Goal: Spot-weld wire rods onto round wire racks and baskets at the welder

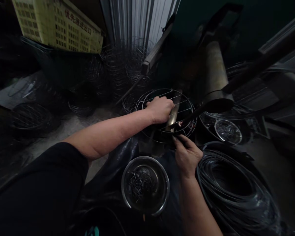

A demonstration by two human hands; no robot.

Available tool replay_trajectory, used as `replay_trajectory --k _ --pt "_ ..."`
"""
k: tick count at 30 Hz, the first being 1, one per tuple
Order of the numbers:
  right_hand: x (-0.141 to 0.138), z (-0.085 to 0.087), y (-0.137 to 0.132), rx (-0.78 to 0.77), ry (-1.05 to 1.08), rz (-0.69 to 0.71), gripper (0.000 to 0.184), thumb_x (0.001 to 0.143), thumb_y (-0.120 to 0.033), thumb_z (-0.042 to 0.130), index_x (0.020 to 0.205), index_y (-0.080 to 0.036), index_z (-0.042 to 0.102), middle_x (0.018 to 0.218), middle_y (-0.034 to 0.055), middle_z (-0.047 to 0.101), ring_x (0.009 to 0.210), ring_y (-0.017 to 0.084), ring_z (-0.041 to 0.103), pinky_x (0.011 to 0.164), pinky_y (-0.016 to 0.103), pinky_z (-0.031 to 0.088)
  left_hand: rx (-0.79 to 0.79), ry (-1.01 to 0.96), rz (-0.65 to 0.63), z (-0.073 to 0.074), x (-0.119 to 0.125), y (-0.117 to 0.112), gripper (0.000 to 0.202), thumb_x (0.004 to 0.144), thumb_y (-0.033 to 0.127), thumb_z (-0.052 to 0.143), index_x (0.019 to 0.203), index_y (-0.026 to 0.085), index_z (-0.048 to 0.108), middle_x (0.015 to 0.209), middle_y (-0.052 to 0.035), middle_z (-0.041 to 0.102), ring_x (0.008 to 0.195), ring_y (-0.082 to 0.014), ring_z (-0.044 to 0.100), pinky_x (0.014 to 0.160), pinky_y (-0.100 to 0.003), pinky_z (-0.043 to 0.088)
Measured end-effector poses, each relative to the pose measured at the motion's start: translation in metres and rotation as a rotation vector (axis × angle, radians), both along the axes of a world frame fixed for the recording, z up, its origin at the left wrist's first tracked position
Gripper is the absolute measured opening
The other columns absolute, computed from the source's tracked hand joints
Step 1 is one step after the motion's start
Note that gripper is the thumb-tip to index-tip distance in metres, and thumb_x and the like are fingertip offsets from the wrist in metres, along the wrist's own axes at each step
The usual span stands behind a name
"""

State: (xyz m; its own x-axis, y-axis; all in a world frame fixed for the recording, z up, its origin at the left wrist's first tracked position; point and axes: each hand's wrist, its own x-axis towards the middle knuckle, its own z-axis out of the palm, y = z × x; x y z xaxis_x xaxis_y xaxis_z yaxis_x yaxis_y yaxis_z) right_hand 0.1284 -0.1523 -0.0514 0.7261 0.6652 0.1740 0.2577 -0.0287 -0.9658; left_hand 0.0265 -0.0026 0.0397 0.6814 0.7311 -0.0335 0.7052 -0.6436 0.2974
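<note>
Evidently, the left hand (160, 109) grips a wire rack (183, 110), fingertips hidden; whether the right hand (188, 155) pinches its shadowed near side cannot be told.

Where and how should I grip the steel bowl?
Probably best take the steel bowl by its near rim, coming from the wearer's side: the round edge looks free there, while the left hand and right hand are at the wire rack. Keep it level; loose wire pieces lie inside.

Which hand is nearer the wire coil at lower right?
Right. In the picture, the right hand is by the upper-left edge of the coil; the left hand is farther off, at the wire rack.
</note>
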Motion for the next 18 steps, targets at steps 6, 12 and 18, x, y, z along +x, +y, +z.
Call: replay_trajectory --k 6,12,18 --pt "0.004 0.000 0.005 0.040 0.015 -0.020 0.026 0.063 -0.039 0.078 0.074 -0.016 0.076 0.068 0.0021 0.071 0.064 0.016 0.062 0.062 0.028 0.053 -0.007 0.009 -0.026 0.004 0.008 0.007 0.047 0.076 0.023 0.062 0.121 0.024 0.069 0.113 -0.0080 0.069 0.109 -0.0273 0.062 0.090 -0.035 0.048" --pt "0.008 -0.002 0.010 0.078 0.070 -0.021 0.025 0.060 -0.036 0.079 0.074 -0.016 0.076 0.070 0.0022 0.072 0.066 0.017 0.063 0.066 0.030 0.053 -0.017 -0.012 -0.024 0.005 0.012 0.012 0.046 0.074 0.020 0.062 0.119 0.023 0.071 0.116 -0.0093 0.069 0.110 -0.0283 0.063 0.090 -0.038 0.049" --pt "0.014 -0.003 0.016 0.071 0.065 -0.018 0.027 0.060 -0.039 0.079 0.075 -0.017 0.076 0.069 0.0012 0.070 0.064 0.016 0.061 0.063 0.030 0.052 -0.056 -0.046 -0.023 0.007 0.017 0.017 0.039 0.072 0.017 0.065 0.110 0.020 0.073 0.112 -0.0096 0.071 0.112 -0.0282 0.063 0.092 -0.036 0.049"
